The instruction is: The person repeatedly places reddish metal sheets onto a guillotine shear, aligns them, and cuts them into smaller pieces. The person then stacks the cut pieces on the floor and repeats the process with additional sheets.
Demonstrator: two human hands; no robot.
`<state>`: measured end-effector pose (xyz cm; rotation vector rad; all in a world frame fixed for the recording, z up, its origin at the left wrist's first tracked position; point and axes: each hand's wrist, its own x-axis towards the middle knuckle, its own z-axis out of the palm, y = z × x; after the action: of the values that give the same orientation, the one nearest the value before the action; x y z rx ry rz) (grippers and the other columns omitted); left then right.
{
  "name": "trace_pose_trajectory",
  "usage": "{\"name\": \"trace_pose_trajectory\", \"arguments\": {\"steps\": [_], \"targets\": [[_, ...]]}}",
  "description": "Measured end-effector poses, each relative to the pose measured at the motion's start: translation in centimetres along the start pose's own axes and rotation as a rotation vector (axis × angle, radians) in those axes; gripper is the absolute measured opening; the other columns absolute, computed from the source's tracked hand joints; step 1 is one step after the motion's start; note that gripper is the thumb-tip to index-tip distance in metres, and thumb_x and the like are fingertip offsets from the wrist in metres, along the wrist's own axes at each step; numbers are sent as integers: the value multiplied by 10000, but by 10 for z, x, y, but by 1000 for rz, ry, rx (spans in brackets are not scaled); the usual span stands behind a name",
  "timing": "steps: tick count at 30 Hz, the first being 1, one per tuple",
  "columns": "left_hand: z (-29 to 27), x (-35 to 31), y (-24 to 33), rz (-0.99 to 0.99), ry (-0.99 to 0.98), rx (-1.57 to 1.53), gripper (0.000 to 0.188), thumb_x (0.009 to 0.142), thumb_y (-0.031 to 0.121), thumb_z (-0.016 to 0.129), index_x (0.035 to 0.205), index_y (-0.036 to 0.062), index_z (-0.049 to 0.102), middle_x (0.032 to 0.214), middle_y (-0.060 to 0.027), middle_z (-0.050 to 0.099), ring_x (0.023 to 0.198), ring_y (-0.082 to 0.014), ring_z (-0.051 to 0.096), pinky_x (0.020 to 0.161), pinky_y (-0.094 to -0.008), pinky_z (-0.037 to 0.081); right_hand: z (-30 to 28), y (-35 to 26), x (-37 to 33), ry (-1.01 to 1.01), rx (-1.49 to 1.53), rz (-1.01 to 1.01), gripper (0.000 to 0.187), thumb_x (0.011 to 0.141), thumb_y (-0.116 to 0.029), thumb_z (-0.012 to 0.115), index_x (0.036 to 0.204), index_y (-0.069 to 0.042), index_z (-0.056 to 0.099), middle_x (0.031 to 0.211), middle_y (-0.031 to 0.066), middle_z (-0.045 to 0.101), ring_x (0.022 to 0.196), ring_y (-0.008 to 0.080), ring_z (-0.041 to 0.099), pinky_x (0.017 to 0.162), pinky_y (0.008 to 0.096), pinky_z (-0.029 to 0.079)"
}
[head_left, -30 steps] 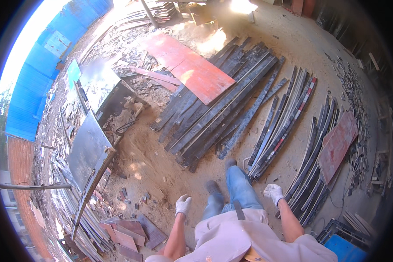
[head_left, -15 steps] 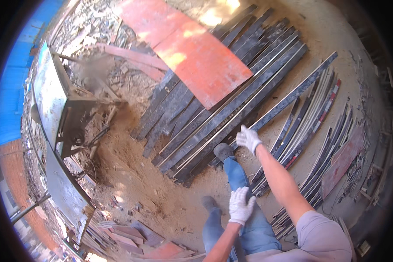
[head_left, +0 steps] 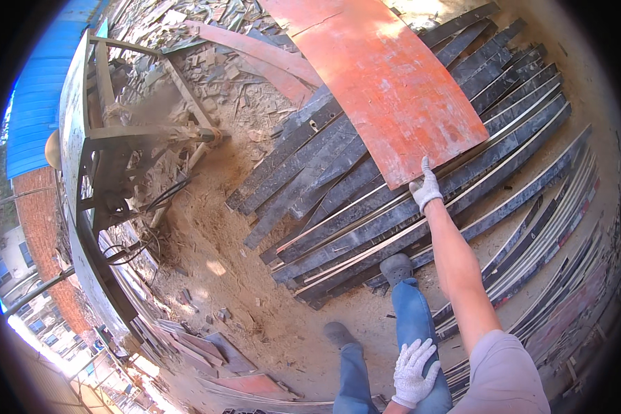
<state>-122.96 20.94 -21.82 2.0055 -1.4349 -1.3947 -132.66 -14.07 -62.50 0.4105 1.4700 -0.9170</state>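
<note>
A long orange-red board (head_left: 414, 103) lies slantwise across a stack of dark board strips (head_left: 366, 228). My right hand (head_left: 426, 190), in a white glove, is at the board's near edge, with its thumb over the top face and the other fingers partly hidden at the rim. It appears closed on that edge. My left hand (head_left: 415, 372), also white-gloved, rests on my right leg just above the knee, fingers stretched out and holding nothing.
A metal-topped machine table (head_left: 83, 207) on a frame stands at left, with loose cables (head_left: 134, 252) beneath. Bundles of thin strips (head_left: 545, 234) lie at right. Scrap pieces (head_left: 234, 83) are heaped behind, and flat offcuts (head_left: 214, 359) lie at the lower left.
My right hand has reached forward from beside my foot to the red board's near edge and closed there. My left hand stays on my leg. The view has shifted.
</note>
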Motion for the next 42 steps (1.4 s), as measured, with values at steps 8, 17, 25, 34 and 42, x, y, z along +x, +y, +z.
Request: {"name": "trace_pose_trajectory", "arguments": {"steps": [8, 17, 25, 34, 42], "targets": [[-11, -27, -1, 118, -206, 138, 425, 920, 320, 744, 1298, 130, 705, 1428, -69, 655, 1413, -319, 521, 1249, -530, 304, 45, -39, -230, -178, -172, -234, 458, 864, -260, 890, 605, -210, 516, 557, -77, 431, 416, 64, 376, 384, 241, 267], [-161, -2, 17, -500, -76, -1161, 994, 1008, 704, 506, 1649, 7, 204, 1638, -211, 398, 1455, -346, 477, 1179, -495, 417, -172, -60, -660, -51, -496, -492, 248, 890, -233, 803, 720, -75, 716, 616, -31, 625, 470, 63, 494, 448, 241, 333], [-149, 34, 5, -408, -356, -1791, 1136, 841, 835, 615, 1586, 29, 320, 1577, -172, 465, 1432, -394, 474, 1165, -590, 407, -405, 61, -1030, 474, -106, -564, 259, 930, -154, 681, 1109, 33, 689, 983, 87, 731, 866, 225, 702, 764, 390, 583], [-126, -115, -18, -357, -193, -1147, 135, 931, 130, 738, 1034, 48, 709, 1064, -43, 730, 963, -189, 683, 843, -359, 566, -464, 138, -1032, 587, -33, -533, 275, 940, -192, 679, 1091, 37, 696, 975, 92, 734, 861, 227, 696, 770, 391, 575], [-190, -181, 68, -142, 34, -500, 187, 835, 182, 819, 755, 64, 697, 700, 11, 667, 630, -101, 560, 599, -337, 466, -457, 104, -929, 344, -150, -495, 296, 949, -226, 677, 1075, 41, 703, 968, 96, 737, 857, 230, 692, 775, 392, 568]]}}
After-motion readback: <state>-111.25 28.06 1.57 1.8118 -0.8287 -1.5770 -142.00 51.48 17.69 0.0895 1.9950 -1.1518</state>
